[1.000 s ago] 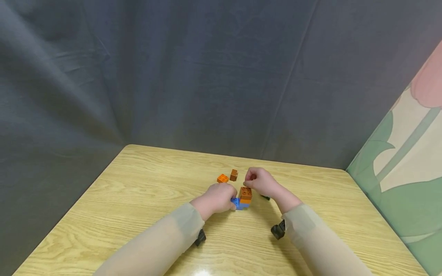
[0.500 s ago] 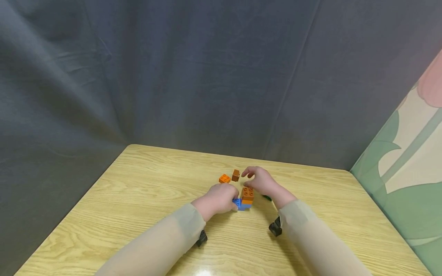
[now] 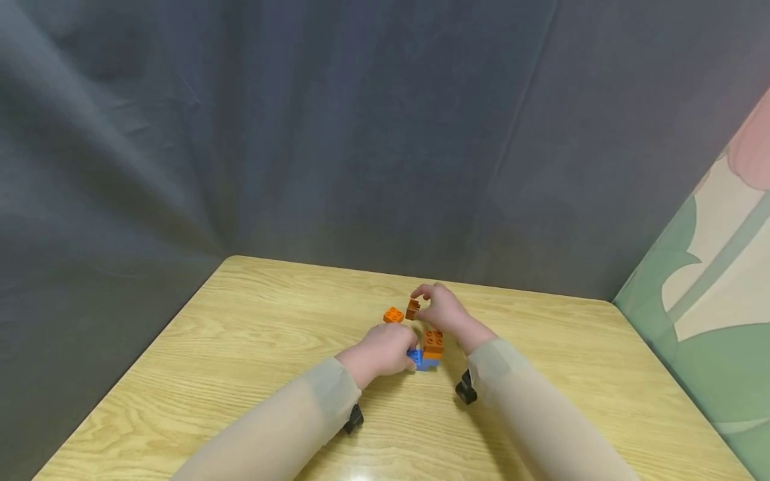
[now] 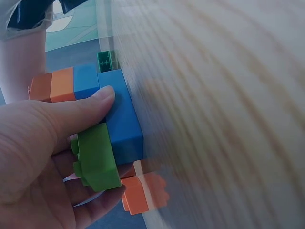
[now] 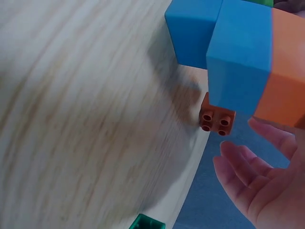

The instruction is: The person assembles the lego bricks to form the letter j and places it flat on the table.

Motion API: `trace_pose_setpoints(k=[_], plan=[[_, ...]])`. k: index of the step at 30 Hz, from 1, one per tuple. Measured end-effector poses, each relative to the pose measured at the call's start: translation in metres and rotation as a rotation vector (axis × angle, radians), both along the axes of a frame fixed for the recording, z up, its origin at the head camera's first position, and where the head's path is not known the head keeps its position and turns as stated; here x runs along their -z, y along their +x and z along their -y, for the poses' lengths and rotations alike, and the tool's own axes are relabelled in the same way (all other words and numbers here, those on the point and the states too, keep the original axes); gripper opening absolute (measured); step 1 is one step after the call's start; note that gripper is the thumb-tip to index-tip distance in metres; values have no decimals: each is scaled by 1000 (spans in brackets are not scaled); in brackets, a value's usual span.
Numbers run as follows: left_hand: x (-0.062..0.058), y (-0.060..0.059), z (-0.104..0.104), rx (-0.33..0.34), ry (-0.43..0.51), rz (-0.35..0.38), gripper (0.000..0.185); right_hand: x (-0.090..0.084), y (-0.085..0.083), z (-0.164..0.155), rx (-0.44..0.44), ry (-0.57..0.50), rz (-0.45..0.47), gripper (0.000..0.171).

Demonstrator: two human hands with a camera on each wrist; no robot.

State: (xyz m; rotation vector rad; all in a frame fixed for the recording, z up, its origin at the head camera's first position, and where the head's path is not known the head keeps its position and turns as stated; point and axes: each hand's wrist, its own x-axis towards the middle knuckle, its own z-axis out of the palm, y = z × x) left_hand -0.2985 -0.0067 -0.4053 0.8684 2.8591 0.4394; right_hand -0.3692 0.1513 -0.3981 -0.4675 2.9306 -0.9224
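The left hand (image 3: 385, 349) grips the block stack (image 3: 428, 349) on the bench (image 3: 240, 347); the right hand (image 3: 442, 308), fingers spread, reaches the brown block (image 3: 412, 309).

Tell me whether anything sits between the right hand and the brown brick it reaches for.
Nothing visible does. The right hand is open at the brown brick, fingers beside it with only bare gap between.

The right hand (image 3: 444, 311) is moving away from the stacked bricks (image 3: 432, 343) and reaching out to the loose brown brick (image 3: 412, 309) farther up the bench (image 3: 240, 347). Its fingers (image 3: 421, 291), which were curled above the stack a second ago, are now opening and coming just beside that brick.
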Motion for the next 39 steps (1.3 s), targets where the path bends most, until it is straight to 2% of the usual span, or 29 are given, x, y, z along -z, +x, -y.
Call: trace_pose_setpoints(k=[9,14,24,33,39], plan=[[0,0,-2,-11,6,16,25,4,-7,6,-7,58,7,43],[1,0,-2,-6,8,5,27,8,-10,10,2,83,17,45],[-2,2,-2,-12,-7,5,29,4,-8,8,18,88,79,28],[-5,3,-3,-20,-23,-6,28,-3,-5,-2,33,53,92,28],[-3,2,-3,-22,-26,-3,30,-9,5,-3,34,-4,76,29]])
